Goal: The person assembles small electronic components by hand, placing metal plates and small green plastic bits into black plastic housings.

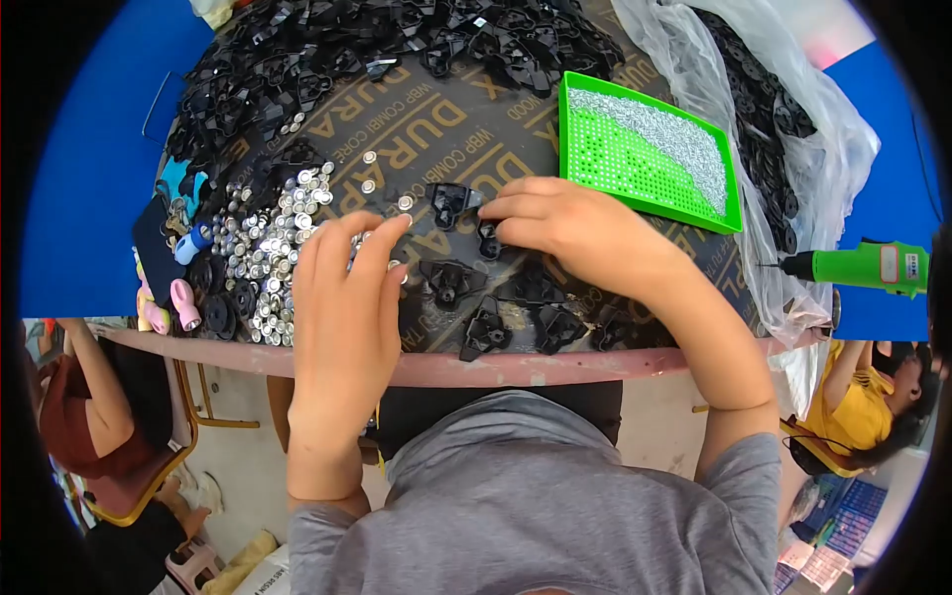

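Note:
My left hand [347,288] reaches over the right edge of a heap of small round silver metal pieces [283,238], its fingers bent but apart. A single silver piece [406,202] lies just beyond its index fingertip. My right hand [560,220] is closed at the fingertips on a small black plastic part [489,241], partly hidden by the fingers. Beside that part lies another black moulded piece [450,204]. Several similar black parts [486,329] rest near the table's front edge, between my forearms.
A big pile of black plastic parts [397,40] covers the far side. A green perforated tray [650,188] holds many small silver fasteners. Clear plastic sheeting [759,198] and a green power screwdriver [873,266] are at the right. Other people sit at both sides.

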`<action>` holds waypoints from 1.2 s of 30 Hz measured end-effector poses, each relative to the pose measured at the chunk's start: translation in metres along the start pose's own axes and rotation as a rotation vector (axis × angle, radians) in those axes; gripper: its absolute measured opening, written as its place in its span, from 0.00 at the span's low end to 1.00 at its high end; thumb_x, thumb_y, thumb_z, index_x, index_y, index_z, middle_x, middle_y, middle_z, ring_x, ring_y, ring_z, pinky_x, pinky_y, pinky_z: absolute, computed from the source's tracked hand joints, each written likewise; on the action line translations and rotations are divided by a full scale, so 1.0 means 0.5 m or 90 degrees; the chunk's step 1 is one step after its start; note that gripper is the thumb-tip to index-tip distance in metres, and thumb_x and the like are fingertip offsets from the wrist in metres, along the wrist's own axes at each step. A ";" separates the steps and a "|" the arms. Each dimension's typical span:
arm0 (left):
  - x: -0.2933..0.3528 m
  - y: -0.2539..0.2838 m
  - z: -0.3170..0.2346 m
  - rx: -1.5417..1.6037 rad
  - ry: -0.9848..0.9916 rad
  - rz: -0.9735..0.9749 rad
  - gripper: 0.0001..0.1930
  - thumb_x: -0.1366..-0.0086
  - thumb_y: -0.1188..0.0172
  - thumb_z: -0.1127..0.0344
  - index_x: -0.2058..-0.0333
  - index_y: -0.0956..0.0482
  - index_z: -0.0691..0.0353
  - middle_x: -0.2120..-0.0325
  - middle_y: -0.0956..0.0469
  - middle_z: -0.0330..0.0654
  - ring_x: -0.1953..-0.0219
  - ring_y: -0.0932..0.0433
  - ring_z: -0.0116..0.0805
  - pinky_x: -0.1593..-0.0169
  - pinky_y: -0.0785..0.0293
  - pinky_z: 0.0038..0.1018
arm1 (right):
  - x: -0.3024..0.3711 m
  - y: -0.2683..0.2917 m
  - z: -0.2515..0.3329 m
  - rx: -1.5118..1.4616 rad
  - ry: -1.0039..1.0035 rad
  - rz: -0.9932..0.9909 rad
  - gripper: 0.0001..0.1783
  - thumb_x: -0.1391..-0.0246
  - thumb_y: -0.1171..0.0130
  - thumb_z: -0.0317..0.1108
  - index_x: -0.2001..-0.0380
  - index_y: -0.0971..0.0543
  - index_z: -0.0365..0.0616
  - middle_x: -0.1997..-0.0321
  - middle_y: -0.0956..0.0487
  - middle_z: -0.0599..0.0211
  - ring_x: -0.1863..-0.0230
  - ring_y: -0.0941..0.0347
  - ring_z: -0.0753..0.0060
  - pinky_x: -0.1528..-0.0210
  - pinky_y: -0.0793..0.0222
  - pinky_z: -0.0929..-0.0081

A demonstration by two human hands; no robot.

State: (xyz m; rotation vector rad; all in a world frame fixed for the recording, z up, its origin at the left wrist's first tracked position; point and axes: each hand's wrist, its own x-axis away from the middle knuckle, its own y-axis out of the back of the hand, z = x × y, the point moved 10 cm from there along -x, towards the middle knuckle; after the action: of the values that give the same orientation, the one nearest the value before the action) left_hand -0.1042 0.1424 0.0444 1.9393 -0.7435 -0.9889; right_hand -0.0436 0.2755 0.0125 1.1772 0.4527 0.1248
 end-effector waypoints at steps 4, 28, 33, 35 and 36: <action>-0.031 -0.025 0.024 0.017 -0.011 0.046 0.22 0.40 0.39 0.77 0.46 0.25 0.61 0.46 0.27 0.49 0.43 0.29 0.52 0.41 0.33 0.40 | -0.002 0.095 -0.018 0.086 -0.034 -0.096 0.15 0.56 0.41 0.21 0.61 0.20 0.42 0.46 0.21 0.64 0.40 0.29 0.54 0.40 0.30 0.61; 0.020 0.000 0.127 0.019 0.101 -0.006 0.13 0.47 0.31 0.72 0.62 0.18 0.61 0.64 0.20 0.43 0.56 0.26 0.48 0.50 0.32 0.40 | -0.197 -0.064 0.012 0.071 -0.025 0.043 0.10 0.56 0.31 0.30 0.67 0.18 0.45 0.64 0.22 0.68 0.51 0.29 0.59 0.45 0.36 0.60; 0.015 -0.038 0.126 0.026 0.089 -0.004 0.14 0.48 0.30 0.71 0.61 0.18 0.61 0.63 0.21 0.42 0.54 0.28 0.46 0.48 0.34 0.39 | -0.233 -0.113 -0.021 0.040 -0.019 0.138 0.08 0.60 0.29 0.31 0.72 0.17 0.48 0.69 0.21 0.75 0.53 0.31 0.64 0.46 0.38 0.63; 0.013 -0.043 0.124 0.010 0.083 -0.002 0.14 0.47 0.31 0.72 0.60 0.18 0.60 0.63 0.21 0.42 0.53 0.28 0.46 0.48 0.34 0.38 | -0.242 -0.118 -0.023 0.042 -0.010 0.163 0.08 0.60 0.30 0.30 0.73 0.17 0.48 0.69 0.21 0.74 0.53 0.31 0.64 0.46 0.38 0.64; 0.018 -0.042 0.123 0.017 0.081 0.005 0.14 0.47 0.31 0.72 0.60 0.18 0.60 0.63 0.21 0.42 0.53 0.28 0.46 0.48 0.34 0.38 | -0.241 -0.124 -0.020 0.041 -0.004 0.184 0.07 0.60 0.30 0.30 0.73 0.17 0.47 0.69 0.21 0.74 0.53 0.30 0.64 0.46 0.38 0.65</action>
State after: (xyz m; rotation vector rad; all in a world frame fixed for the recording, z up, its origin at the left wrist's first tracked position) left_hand -0.1487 0.1216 0.0010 2.0000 -0.6940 -0.8469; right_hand -0.1651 0.2205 -0.0136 1.3016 0.2807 0.3580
